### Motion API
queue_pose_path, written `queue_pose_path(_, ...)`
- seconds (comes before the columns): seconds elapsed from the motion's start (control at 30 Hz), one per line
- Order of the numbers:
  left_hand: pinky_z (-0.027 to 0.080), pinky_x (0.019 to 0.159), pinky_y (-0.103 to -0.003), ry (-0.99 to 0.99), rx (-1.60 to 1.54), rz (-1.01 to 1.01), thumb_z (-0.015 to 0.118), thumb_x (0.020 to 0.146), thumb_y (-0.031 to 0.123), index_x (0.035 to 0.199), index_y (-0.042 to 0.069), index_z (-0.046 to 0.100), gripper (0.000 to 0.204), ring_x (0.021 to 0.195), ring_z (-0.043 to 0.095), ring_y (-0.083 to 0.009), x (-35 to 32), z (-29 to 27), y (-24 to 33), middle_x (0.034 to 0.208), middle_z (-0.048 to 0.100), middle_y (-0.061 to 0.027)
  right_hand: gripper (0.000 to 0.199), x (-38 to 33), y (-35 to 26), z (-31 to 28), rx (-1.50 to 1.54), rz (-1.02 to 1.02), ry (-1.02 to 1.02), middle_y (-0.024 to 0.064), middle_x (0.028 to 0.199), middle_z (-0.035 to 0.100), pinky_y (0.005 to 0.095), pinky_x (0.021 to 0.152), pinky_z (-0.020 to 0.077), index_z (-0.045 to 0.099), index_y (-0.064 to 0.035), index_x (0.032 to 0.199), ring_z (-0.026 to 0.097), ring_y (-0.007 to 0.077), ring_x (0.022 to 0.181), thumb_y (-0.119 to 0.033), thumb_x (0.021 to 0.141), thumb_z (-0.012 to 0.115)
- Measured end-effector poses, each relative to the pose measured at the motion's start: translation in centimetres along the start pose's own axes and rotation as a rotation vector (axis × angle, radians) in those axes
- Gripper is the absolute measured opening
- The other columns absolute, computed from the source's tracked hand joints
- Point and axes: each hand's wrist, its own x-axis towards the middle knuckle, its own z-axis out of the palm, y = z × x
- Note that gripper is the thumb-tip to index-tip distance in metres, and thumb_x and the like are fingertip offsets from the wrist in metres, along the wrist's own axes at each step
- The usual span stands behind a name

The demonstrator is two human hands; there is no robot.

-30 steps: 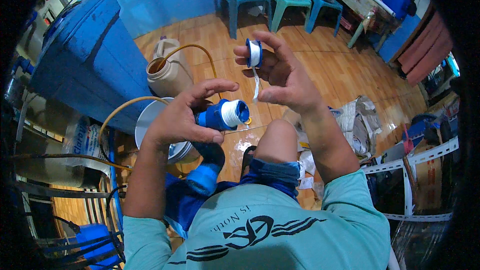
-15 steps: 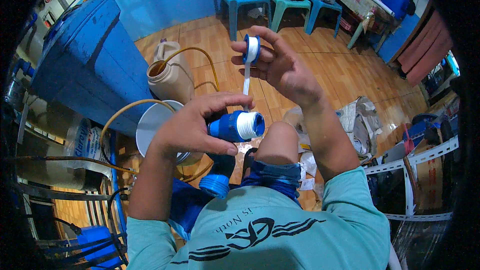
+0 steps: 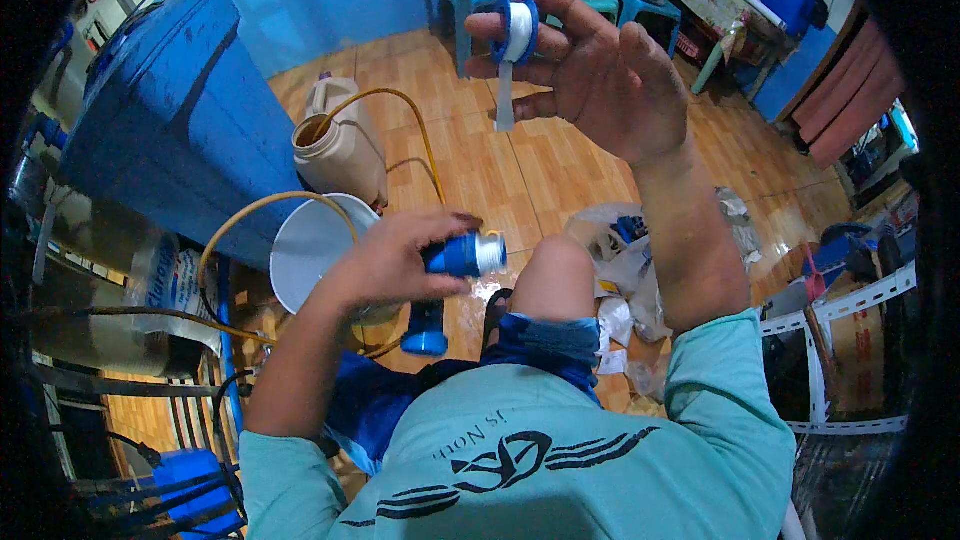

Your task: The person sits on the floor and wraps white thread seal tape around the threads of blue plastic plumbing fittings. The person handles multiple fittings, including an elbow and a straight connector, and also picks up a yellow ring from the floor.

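Observation:
My left hand [image 3: 385, 262] grips a blue plastic pipe fitting [image 3: 452, 257] between thumb and fingers. White thread tape [image 3: 490, 252] is wound around the fitting's end, which points right. Below that hand shows another blue threaded end [image 3: 425, 332]; whether it belongs to the same fitting I cannot tell. Up and to the right, my right hand [image 3: 622, 90] carries a blue spool of white thread tape [image 3: 518, 30] on its fingers, the others spread. A short loose tail of tape [image 3: 504, 100] hangs from the spool, apart from the fitting.
A white bucket [image 3: 300, 250] and a beige jug [image 3: 345, 155] with a yellowish hose [image 3: 415, 110] stand at left, near a big blue container [image 3: 190, 130]. Plastic bags [image 3: 640, 270] lie beside my right knee. A perforated metal rack [image 3: 815, 360] stands at right; plastic chairs line the far wall.
The tape strip that joined spool and fitting has parted. My right hand has risen away with the spool, while my left hand has lowered slightly with the fitting and turned it.

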Motion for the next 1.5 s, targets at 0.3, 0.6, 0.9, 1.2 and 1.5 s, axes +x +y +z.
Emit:
queue_pose_path(0.3, 0.054, 0.074, -0.04, 0.391, 0.409, 0.105, 0.084, 0.068, 0.017, 0.115, 0.013, 0.059, 0.053, 0.091, 0.068, -0.0311, 2.1, -3.3, 0.3, 0.106, 0.067, -0.0092, 0.085, 0.1, 0.6, 2.8, 0.103, 0.198, -0.019, 0.0215, 0.152, 0.035, 0.0464, 0.094, 0.0533, 0.026, -0.0095, 0.152, 0.045, 0.0381, 0.135, -0.064, 0.091, 0.05)
queue_pose_path(0.6, 0.055, 0.069, -0.04, 0.548, 0.467, 0.389, 0.083, 0.068, 0.013, 0.119, 0.014, 0.053, 0.059, 0.089, 0.068, -0.0314, 2.8, -3.6, 0.3, 0.107, 0.066, -0.0107, 0.072, 2.1, 1.9, 2.3, -0.04, 0.153, 0.163, 0.0137, 0.145, 0.046, 0.0445, 0.092, 0.0522, 0.038, -0.014, 0.145, 0.052, 0.03, 0.128, -0.063, 0.093, 0.047)
queue_pose_path(0.9, 0.056, 0.065, -0.037, 0.465, 0.604, 0.35, 0.08, 0.071, 0.013, 0.129, 0.024, 0.053, 0.065, 0.084, 0.068, -0.0277, 2.3, -3.9, 1.1, 0.104, 0.065, -0.0083, 0.07, 3.2, 2.6, 1.0, -0.017, 0.195, 0.198, 0.0114, 0.136, 0.054, 0.0436, 0.09, 0.0533, 0.043, -0.0131, 0.141, 0.054, 0.0278, 0.125, -0.063, 0.092, 0.049)
queue_pose_path(1.2, 0.057, 0.067, -0.036, 0.471, 0.628, 0.331, 0.085, 0.063, 0.008, 0.124, 0.019, 0.059, 0.067, 0.084, 0.07, -0.0269, 1.8, -4.1, 0.9, 0.106, 0.065, -0.0098, 0.064, 3.9, 3.9, 0.1, -0.023, 0.259, 0.277, 0.011, 0.128, 0.06, 0.04, 0.085, 0.0551, 0.05, -0.0119, 0.133, 0.06, 0.0277, 0.116, -0.061, 0.092, 0.051)
queue_pose_path(1.5, 0.058, 0.068, -0.038, 0.458, 0.619, 0.272, 0.086, 0.062, 0.01, 0.121, 0.019, 0.06, 0.065, 0.085, 0.07, -0.0277, 1.4, -4.0, 0.8, 0.108, 0.066, -0.0094, 0.059, 2.6, 7.6, -1.3, -0.046, 0.41, 0.43, 0.0121, 0.117, 0.065, 0.0389, 0.085, 0.0559, 0.044, -0.0095, 0.134, 0.064, 0.0273, 0.11, -0.051, 0.094, 0.056)
